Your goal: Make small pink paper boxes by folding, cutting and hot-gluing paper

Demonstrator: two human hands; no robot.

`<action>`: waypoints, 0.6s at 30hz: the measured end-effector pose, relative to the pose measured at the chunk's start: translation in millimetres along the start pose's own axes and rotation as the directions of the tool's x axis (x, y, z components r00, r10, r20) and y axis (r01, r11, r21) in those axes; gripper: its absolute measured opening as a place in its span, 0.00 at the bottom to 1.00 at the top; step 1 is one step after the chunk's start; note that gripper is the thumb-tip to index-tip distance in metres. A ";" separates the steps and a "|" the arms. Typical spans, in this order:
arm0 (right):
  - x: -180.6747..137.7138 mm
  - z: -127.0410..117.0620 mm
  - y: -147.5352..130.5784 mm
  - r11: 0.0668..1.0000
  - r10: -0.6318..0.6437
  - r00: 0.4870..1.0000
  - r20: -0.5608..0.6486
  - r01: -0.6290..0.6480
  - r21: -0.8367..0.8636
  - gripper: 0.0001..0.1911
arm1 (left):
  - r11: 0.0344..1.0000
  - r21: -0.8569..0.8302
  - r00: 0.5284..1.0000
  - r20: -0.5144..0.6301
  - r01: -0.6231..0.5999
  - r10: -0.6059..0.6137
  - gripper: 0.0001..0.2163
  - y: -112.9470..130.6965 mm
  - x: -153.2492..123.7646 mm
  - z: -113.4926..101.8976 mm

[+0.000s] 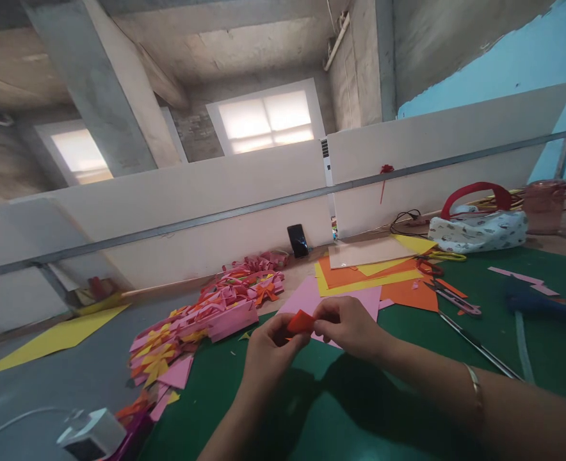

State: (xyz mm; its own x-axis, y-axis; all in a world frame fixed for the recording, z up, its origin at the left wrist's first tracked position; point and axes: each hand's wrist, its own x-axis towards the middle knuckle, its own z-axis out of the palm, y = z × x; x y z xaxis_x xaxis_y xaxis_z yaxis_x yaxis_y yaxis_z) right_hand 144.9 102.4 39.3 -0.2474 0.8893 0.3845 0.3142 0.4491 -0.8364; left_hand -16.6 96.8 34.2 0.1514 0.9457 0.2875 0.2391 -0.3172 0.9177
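Note:
Both of my hands meet over the green mat and pinch one small folded piece of orange-red paper. My left hand grips its left side with curled fingers. My right hand holds its right edge between thumb and fingertips; a thin bangle sits on that forearm. Just behind the hands lies a pink sheet.
A pile of pink paper boxes with orange and yellow bows stretches to the left. Orange and yellow sheets, a utility knife, a metal ruler, a phone and a patterned bag lie behind. White partition boards stand at the back.

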 end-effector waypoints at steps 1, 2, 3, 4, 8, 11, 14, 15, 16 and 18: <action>0.3 0.1 1.2 1.000 0.003 1.000 0.001 -0.003 -0.004 0.03 | 0.999 -0.015 0.999 0.025 0.028 -0.028 0.09 2.2 -0.4 0.7; 0.3 0.4 2.1 1.000 0.004 1.000 -0.001 -0.004 -0.012 0.03 | 0.998 -0.020 0.997 0.050 0.055 -0.054 0.09 4.3 -0.7 1.0; -0.1 0.9 2.9 1.000 0.004 1.000 -0.003 -0.004 -0.023 0.03 | 0.997 -0.013 0.994 0.079 0.078 -0.077 0.08 6.1 -1.0 1.0; -0.6 1.7 3.5 0.999 0.002 1.000 -0.006 -0.002 -0.036 0.03 | 0.996 -0.005 0.991 0.093 0.093 -0.092 0.08 7.4 -1.0 0.7; -1.2 4.9 4.5 0.995 -0.019 1.000 -0.016 0.017 -0.098 0.04 | 0.994 0.038 0.990 0.090 0.102 -0.105 0.05 8.5 1.1 -3.9; 4.2 -0.5 -1.2 0.989 -0.050 0.996 -0.072 0.040 -0.145 0.06 | 0.984 0.064 0.985 0.045 0.164 -0.167 0.09 8.0 3.2 -8.4; 11.0 -19.4 -21.3 0.978 -0.090 0.977 -0.193 0.050 -0.203 0.09 | 0.972 0.029 0.971 -0.062 0.232 -0.230 0.14 7.1 4.5 -12.1; 11.7 -28.7 -31.3 0.974 -0.105 0.968 -0.228 0.054 -0.222 0.10 | 0.967 0.007 0.964 -0.079 0.255 -0.254 0.15 6.4 5.1 -13.0; 10.8 -39.1 -42.2 0.968 -0.129 0.958 -0.255 0.065 -0.244 0.09 | 0.961 -0.016 0.957 -0.085 0.277 -0.278 0.16 5.7 5.6 -13.7; 3.5 -62.2 -64.9 0.950 -0.190 0.939 -0.286 0.102 -0.296 0.09 | 0.948 -0.066 0.945 -0.083 0.311 -0.316 0.17 4.6 6.6 -14.5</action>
State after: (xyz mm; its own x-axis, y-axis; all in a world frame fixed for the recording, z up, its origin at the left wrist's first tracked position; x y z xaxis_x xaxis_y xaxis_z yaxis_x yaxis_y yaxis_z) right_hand 180.7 81.7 119.2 -0.0303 0.7748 0.6315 0.5443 0.5427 -0.6398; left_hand -28.3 102.6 44.2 -0.0120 0.9999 0.0041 0.2106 -0.0015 0.9776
